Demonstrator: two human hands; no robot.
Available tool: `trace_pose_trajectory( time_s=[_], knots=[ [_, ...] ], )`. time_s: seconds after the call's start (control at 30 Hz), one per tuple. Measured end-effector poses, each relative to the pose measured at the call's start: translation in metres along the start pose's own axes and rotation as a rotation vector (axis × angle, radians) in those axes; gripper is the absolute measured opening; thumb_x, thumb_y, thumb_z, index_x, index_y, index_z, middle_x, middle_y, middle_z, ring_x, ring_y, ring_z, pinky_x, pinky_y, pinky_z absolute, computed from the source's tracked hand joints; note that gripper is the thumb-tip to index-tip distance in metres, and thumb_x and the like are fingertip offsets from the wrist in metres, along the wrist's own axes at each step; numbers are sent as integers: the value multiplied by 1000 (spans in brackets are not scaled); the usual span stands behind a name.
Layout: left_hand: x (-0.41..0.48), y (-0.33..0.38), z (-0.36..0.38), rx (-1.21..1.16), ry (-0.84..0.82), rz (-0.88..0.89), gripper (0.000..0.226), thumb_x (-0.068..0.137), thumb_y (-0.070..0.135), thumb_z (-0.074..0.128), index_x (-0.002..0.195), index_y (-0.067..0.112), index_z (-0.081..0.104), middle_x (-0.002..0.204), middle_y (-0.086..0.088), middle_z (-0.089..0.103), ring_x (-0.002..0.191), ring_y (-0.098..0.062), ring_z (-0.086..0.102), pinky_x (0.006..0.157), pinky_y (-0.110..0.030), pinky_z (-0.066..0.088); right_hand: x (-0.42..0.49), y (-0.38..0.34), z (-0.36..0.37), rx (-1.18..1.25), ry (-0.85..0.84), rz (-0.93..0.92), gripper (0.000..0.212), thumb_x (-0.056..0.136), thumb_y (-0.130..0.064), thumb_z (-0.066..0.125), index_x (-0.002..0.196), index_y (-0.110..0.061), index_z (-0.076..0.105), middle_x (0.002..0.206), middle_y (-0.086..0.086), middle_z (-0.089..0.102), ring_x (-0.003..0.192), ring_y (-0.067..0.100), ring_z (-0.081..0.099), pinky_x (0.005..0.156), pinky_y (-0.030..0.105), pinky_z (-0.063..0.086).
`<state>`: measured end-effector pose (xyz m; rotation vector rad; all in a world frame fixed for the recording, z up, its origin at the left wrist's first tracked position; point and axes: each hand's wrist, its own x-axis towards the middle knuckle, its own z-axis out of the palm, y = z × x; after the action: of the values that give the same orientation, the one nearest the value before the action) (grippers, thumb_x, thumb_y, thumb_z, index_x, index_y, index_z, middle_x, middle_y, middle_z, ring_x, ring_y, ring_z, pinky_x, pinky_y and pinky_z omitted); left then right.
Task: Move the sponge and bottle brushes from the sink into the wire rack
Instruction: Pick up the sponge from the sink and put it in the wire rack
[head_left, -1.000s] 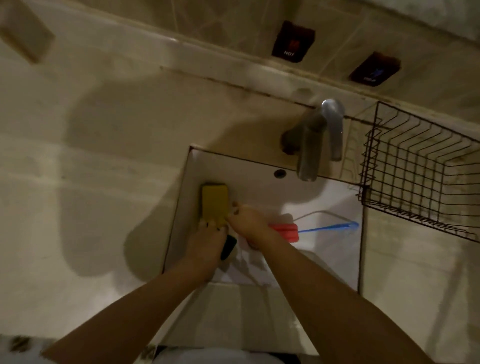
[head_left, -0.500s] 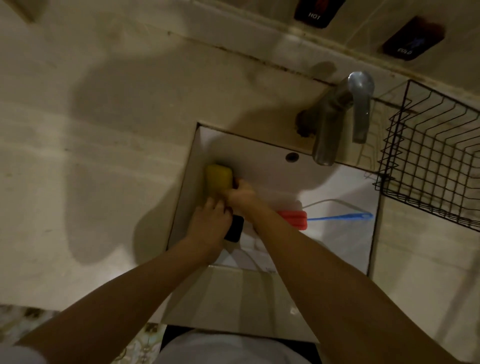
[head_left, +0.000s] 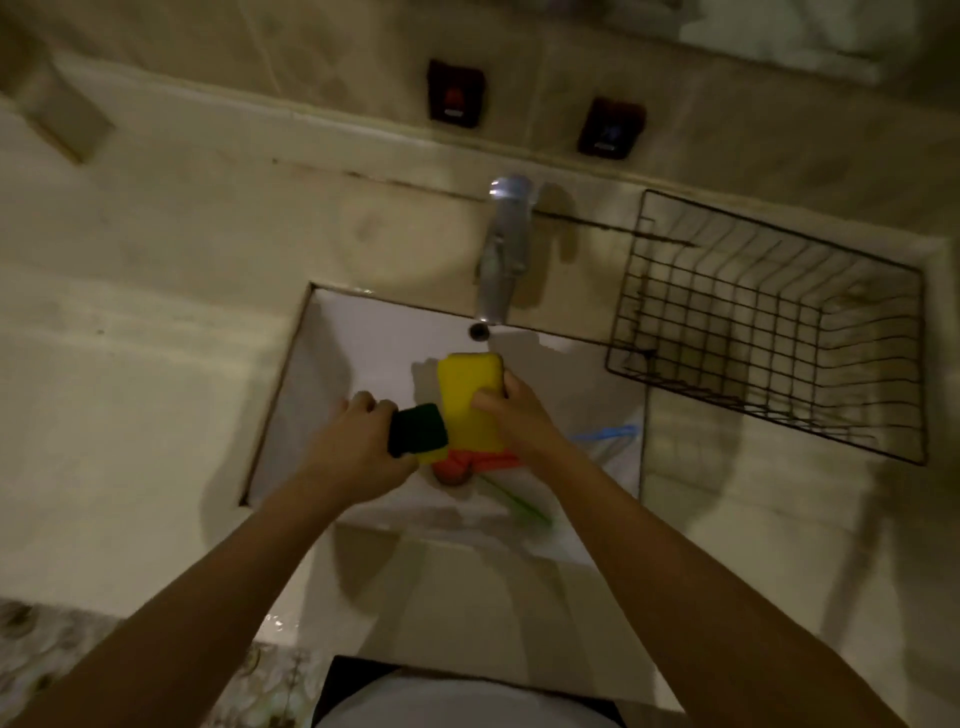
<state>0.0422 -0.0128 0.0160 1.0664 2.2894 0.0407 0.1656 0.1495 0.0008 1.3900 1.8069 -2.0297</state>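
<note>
Head view, looking straight down: both bare forearms reach into the white sink (head_left: 363, 364), and both hands are busy. Right hand (head_left: 511, 415) is clamped around the near end of a big yellow sponge (head_left: 467, 395), thumb pressed on its top face, fingers wrapped round the far edge, lifting it above the basin. Left hand (head_left: 356, 449) is curled tight around a second sponge with a dark green scouring side (head_left: 418, 431), a sliver of yellow showing beneath it; the two sponges touch, side by side, between the hands.

Under the hands, partly covered, sit the bottle brushes. A red-orange brush head (head_left: 467, 462) peeks out just below the yellow sponge, a rounder orange lump beside it nearer the left wrist, too blurred to name. A green handle (head_left: 511, 501) runs out toward the right forearm. Beyond the right wrist a blue handle (head_left: 608, 432) pokes out, with a pale wire loop next to it that is hard to make out; how these handles join the brush heads is hidden by the right hand and the sponge.

Off past the right hand, on the counter, stands the wire rack (head_left: 769, 322), dark mesh, well apart from both hands. Ahead of the fingers the metal tap (head_left: 501, 249) hangs over the back rim, an overflow hole just under it. Two dark plaques on the wall tiles are too smeared to read.
</note>
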Motion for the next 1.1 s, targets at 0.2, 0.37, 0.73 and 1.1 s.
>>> trace_pose_trajectory(
  time_s=[0.2, 0.37, 0.73, 1.1],
  knots=[
    [-4, 86, -13, -45, 94, 96, 56, 70, 48, 58, 117, 18, 57, 107, -8, 53, 96, -25, 48, 74, -41, 52, -63, -7, -84, 129, -15, -139, 39, 90, -6, 54, 122, -29, 51, 108, 4, 60, 96, 25, 60, 77, 41, 54],
    [11, 148, -32, -29, 119, 181, 51, 71, 46, 60, 115, 19, 57, 106, -7, 52, 96, -24, 46, 76, -38, 50, -93, -21, -156, 218, 71, -197, 39, 87, -15, 60, 119, -34, 50, 114, 8, 61, 100, 30, 63, 85, 52, 54],
    [45, 219, -84, 121, 247, 355, 60, 75, 54, 56, 123, 17, 56, 115, -10, 56, 106, -27, 48, 78, -39, 51, -102, -20, -265, 597, 313, -182, 37, 79, -20, 66, 108, -42, 57, 110, 3, 65, 95, 26, 67, 59, 36, 59],
    [99, 295, -62, 87, 246, 522, 67, 78, 39, 66, 136, 16, 44, 133, -14, 47, 121, -32, 42, 97, -40, 42, -88, -11, -300, 521, 526, -79, 26, 83, -59, 55, 107, -49, 54, 118, 0, 61, 102, 25, 63, 70, 36, 53]
  ],
)
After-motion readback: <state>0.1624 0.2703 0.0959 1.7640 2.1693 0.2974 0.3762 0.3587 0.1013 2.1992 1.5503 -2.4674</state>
